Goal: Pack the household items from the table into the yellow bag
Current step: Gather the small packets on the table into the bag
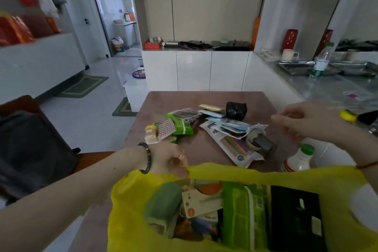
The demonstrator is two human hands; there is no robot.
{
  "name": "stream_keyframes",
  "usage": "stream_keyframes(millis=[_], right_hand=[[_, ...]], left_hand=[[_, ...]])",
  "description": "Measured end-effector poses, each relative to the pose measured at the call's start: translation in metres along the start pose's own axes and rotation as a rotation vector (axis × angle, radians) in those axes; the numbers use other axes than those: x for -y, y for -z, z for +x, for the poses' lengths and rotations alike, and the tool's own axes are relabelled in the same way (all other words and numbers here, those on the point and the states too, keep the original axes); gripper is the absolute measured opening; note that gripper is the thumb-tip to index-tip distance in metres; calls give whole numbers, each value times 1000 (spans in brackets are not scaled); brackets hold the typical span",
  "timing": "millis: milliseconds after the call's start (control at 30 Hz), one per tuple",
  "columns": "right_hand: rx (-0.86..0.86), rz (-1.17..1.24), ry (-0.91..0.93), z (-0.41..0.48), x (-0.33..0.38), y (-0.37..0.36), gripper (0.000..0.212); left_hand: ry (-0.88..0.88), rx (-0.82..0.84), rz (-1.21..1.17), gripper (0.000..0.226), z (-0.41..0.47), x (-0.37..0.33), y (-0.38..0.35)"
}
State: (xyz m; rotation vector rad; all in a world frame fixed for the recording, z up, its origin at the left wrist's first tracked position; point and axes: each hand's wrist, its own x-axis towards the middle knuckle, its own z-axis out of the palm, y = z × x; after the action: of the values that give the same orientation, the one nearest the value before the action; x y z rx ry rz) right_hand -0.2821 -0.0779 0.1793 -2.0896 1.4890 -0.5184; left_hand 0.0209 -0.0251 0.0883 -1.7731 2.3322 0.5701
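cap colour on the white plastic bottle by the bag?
Green cap on the white plastic bottle; head view.

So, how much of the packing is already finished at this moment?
Partly done: the yellow bag already holds several packets. The left hand holds its rim open; the right hand hovers empty. The straw pack, black roll and white bottle remain on the table.

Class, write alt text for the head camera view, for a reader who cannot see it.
A person's left hand grips the rim of an open yellow bag already holding several packets, while the right hand hovers empty above the table. Still on the table are green packets, a pack of coloured straws, a black bundle and a white bottle.
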Motion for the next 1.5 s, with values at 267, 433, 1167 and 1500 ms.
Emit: stream_keyframes(millis=[267, 433, 1167, 1500], right_hand=[[73, 162, -244, 85, -16, -39, 40], [176, -109, -203, 149, -46, -53, 69], [191, -683, 19, 279, -133, -199, 28], [-91, -394, 184, 204, -81, -97, 3]], left_hand=[[-53, -76, -449, 37, 51, 24, 25], [0, -104, -647, 20, 109, 19, 45], [570, 0, -1352, 52, 273, 11, -18], [487, -151, -1434, 48, 195, -2, 29]])
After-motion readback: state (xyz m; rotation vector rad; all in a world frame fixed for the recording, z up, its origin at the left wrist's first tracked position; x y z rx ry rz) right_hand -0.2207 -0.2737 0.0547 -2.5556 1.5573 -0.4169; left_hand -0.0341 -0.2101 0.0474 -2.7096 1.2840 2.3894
